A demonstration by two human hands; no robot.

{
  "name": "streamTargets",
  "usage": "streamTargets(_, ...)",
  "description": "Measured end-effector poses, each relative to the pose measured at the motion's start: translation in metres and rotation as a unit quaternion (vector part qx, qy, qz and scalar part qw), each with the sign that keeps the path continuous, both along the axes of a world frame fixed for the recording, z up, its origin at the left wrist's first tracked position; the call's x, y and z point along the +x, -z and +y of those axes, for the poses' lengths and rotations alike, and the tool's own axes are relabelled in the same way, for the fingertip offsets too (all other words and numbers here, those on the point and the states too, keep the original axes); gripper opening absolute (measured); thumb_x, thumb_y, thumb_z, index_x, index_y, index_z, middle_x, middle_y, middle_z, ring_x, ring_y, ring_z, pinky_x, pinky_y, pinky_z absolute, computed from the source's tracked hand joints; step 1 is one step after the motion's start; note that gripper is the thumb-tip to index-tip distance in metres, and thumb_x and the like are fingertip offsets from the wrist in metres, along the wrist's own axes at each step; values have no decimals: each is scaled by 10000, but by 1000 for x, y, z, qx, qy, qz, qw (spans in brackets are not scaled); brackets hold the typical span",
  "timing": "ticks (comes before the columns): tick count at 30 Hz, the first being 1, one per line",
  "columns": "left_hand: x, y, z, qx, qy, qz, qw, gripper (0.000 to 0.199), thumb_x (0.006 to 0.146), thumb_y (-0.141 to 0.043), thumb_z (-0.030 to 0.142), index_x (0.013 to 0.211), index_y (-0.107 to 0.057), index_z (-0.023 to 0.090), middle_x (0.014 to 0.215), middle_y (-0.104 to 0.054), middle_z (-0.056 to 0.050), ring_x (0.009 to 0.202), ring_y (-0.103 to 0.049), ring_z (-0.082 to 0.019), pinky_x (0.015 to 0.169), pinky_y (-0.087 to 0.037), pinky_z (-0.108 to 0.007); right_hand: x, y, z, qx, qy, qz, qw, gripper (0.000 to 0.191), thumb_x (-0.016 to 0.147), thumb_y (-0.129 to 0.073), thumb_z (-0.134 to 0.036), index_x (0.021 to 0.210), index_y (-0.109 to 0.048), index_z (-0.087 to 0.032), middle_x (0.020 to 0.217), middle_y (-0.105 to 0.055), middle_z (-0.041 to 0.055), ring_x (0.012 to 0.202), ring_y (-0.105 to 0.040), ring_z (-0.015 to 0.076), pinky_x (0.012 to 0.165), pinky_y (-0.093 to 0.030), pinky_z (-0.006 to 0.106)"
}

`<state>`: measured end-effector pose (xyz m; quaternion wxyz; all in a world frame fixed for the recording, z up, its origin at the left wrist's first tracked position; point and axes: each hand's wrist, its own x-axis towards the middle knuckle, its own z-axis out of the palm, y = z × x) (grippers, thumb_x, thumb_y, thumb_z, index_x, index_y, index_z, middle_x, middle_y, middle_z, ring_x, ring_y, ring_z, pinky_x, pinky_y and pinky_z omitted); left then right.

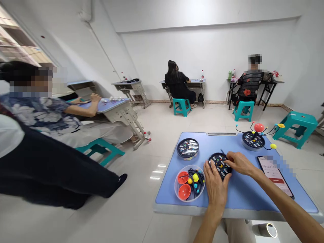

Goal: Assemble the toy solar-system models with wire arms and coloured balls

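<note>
A round black base (218,158) printed with small coloured planets and labels lies on the blue desk in front of me. My left hand (215,179) grips its near left side, the thumb at the near right edge. At the right rim, my right hand (238,162) has its fingers pinched together; what they hold is hidden. A thin dark rod (222,151) sticks up at the base's far edge. To the left stands a clear round tub (176,190) containing red half-shells (184,191), coloured balls (195,177) and dark rods.
A second printed disc (187,147) sits at the desk's (167,192) far left. An assembled planet model (253,140) with a red ball and thin arms stands far right, near a phone (275,179). Other people sit at desks beyond; someone in dark trousers (58,168) stands left.
</note>
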<state>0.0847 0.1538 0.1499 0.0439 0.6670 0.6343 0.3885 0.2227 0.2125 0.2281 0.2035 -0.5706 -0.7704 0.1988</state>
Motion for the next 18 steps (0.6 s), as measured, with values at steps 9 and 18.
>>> streamTargets(9, -2, -11, 5, 176, 69, 47, 981, 312, 937, -407, 82, 1153, -627, 134, 993, -689, -107, 1060, -610, -264, 997, -471, -518, 2, -28, -23, 1, -92, 93, 991, 164, 747, -567, -144, 601, -623, -193, 633, -581, -13, 564, -450, 113, 551, -323, 244)
streamTargets(18, -4, -24, 14, 85, 92, -89, 988, 326, 966, -400, 191, 1210, -616, 185, 1049, -683, -110, 1076, -589, -250, 905, -527, -459, -14, -2, -10, -48, 7, 298, 953, 121, 738, -575, -244, 632, -556, -188, 576, -589, -24, 549, -526, 128, 509, -388, 228)
